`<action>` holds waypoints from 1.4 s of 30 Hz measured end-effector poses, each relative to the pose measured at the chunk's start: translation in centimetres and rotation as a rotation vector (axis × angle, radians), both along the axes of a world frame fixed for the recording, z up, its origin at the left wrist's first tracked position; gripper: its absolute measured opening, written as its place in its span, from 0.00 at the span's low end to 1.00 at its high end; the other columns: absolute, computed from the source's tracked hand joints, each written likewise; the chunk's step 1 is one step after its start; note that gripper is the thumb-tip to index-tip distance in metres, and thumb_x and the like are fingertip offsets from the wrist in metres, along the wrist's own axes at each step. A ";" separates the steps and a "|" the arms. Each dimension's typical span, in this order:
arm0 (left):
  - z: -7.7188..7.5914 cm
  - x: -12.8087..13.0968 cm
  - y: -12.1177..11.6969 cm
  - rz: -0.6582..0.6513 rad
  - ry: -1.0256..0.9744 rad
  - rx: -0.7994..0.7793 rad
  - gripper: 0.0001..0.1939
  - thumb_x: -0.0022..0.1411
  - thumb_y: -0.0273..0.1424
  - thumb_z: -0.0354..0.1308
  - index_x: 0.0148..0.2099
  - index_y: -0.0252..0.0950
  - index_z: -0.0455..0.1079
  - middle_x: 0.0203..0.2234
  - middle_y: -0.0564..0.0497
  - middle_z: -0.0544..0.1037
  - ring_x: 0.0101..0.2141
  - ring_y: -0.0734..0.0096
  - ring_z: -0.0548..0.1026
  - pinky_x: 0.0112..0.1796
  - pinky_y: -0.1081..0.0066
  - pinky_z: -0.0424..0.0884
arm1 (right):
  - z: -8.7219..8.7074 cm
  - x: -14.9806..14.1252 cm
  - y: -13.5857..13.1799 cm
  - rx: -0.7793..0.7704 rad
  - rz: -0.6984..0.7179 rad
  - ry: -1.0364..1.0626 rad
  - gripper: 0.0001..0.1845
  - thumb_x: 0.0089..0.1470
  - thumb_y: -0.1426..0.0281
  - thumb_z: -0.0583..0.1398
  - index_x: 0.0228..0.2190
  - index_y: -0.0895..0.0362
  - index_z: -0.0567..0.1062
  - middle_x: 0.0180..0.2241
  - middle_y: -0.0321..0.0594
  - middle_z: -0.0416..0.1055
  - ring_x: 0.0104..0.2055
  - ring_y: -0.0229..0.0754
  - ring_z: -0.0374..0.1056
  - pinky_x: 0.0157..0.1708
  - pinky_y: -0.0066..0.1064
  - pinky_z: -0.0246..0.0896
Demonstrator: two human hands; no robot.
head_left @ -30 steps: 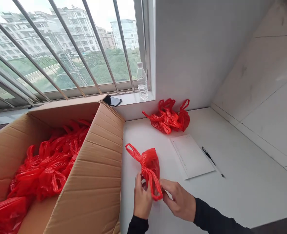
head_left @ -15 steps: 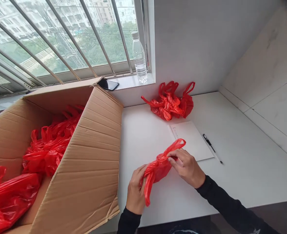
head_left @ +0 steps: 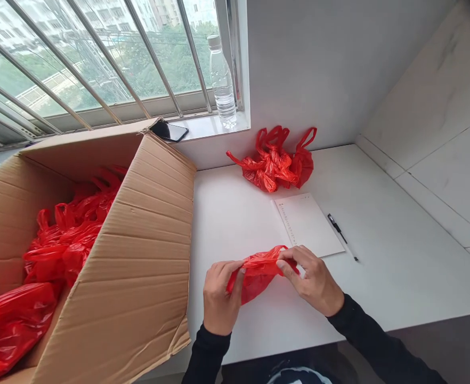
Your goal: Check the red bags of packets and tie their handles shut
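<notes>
A crumpled red plastic bag [head_left: 258,271] is stretched between both my hands just above the white table [head_left: 398,256]. My left hand [head_left: 220,298] pinches its left end with fingers curled. My right hand [head_left: 313,280] grips its right end, fingers closed on the plastic. Both sleeves are black. A pile of knotted red bags [head_left: 277,162] lies by the wall at the back of the table. To my left, a big open cardboard box [head_left: 139,277] holds several more red bags [head_left: 59,240].
A white sheet of paper [head_left: 309,224] and a black pen [head_left: 341,234] lie just beyond my right hand. On the windowsill stand a water bottle [head_left: 221,82] and a dark phone [head_left: 171,130]. Barred window behind; tiled wall at the right.
The bag went from hanging knotted in my hands to being pulled sideways between them. Its loose handles, sticking out before, are now gathered in. My view tilted downward.
</notes>
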State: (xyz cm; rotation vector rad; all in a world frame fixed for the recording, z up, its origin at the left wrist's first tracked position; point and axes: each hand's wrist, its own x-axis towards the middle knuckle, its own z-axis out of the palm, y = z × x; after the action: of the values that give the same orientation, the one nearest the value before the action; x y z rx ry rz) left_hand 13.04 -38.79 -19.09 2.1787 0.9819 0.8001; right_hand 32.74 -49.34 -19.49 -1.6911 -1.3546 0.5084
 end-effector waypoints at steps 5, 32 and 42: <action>-0.2 -1.4 0.8 0.164 -0.085 -0.063 0.08 0.70 0.32 0.54 0.45 0.40 0.75 0.38 0.50 0.80 0.40 0.65 0.77 0.43 0.66 0.71 | -0.4 1.5 -1.3 -0.069 -0.253 0.189 0.11 0.68 0.59 0.55 0.37 0.51 0.71 0.36 0.36 0.71 0.39 0.44 0.67 0.41 0.38 0.63; 1.9 -1.2 0.5 -0.006 -0.033 0.167 0.20 0.61 0.30 0.64 0.56 0.41 0.69 0.49 0.46 0.73 0.50 0.58 0.72 0.51 0.61 0.69 | 2.1 1.0 -1.5 -0.131 -0.183 0.271 0.16 0.63 0.52 0.59 0.44 0.50 0.74 0.33 0.36 0.71 0.36 0.44 0.68 0.36 0.33 0.65; 5.3 -1.9 -0.3 0.246 -0.128 -0.067 0.16 0.71 0.34 0.52 0.57 0.43 0.73 0.37 0.50 0.74 0.38 0.65 0.75 0.43 0.64 0.71 | 4.4 1.1 -2.7 0.085 -0.493 0.119 0.14 0.62 0.58 0.61 0.47 0.50 0.72 0.48 0.44 0.70 0.49 0.51 0.68 0.50 0.45 0.64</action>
State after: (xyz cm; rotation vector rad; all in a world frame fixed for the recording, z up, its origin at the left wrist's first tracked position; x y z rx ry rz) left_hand 11.10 -39.06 -13.80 1.9468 1.2077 0.9924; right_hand 33.84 -52.02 -15.09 -1.8113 -0.8200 0.2554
